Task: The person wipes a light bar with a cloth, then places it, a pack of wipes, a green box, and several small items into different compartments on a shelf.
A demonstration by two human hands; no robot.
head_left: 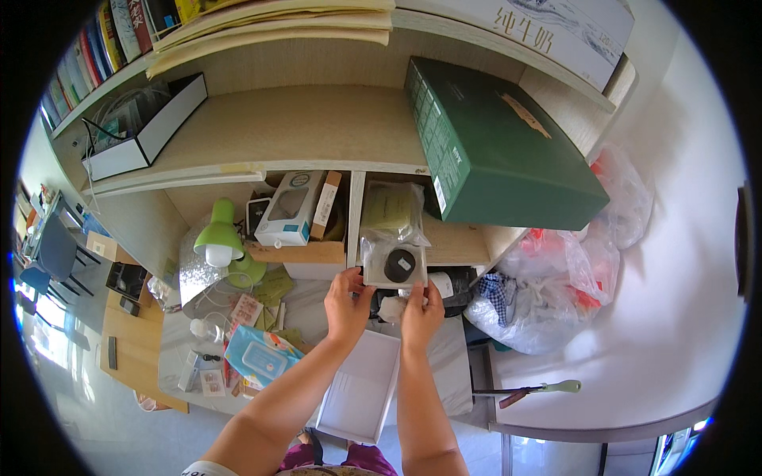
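Both hands reach up to the right-hand cubby of the shelf. My left hand (348, 306) grips the left lower corner of a small pale box (373, 272), and my right hand (421, 314) grips its right lower corner. A black round disc (399, 265) with a small white label lies on the box. Just behind it is a clear plastic bag (393, 214) with something yellowish inside. Below my hands, an open white box lid or tray (361, 385) lies at the desk's front edge. A crumpled whitish piece (391, 309) sits between my hands.
A large green box (508, 151) juts out from the upper shelf at right. Plastic bags (548, 278) hang beside the desk. At left are a green lamp (220, 238), a carton with a headphone box (291, 208), and a blue wipes pack (262, 357) among papers.
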